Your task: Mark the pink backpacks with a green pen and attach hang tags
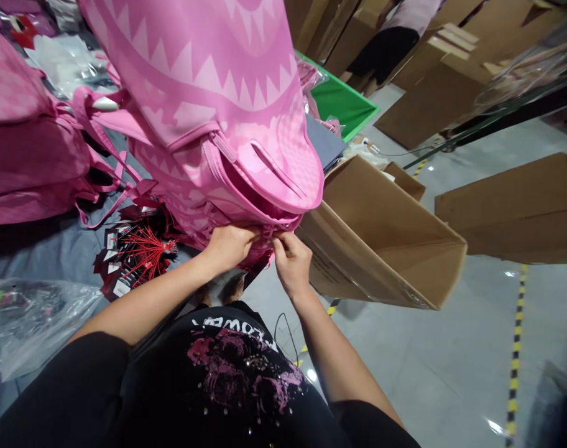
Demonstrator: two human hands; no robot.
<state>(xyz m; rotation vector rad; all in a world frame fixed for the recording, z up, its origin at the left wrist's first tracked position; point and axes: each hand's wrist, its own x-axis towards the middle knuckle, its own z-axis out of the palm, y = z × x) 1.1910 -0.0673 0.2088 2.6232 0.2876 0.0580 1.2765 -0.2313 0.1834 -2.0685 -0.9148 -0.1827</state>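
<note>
A pink backpack (218,124) with a pale jagged-tooth pattern lies in front of me, its zipped opening partly apart near the lower end. My left hand (232,247) pinches the backpack's near edge, fingers closed. Just right of it, my right hand (293,258) is also closed at that edge, thumb and fingers together on something too small to make out. A dark tag hangs below, between the hands. Beside my left forearm lies a bundle of black tags with red strings (148,249).
More pink backpacks (27,137) lie on the left. Clear plastic bags (36,323) rest on the grey-blue cloth. An open cardboard box (381,242) stands close on the right, with a green bin (344,102) behind it. A person (386,50) is among boxes at the back.
</note>
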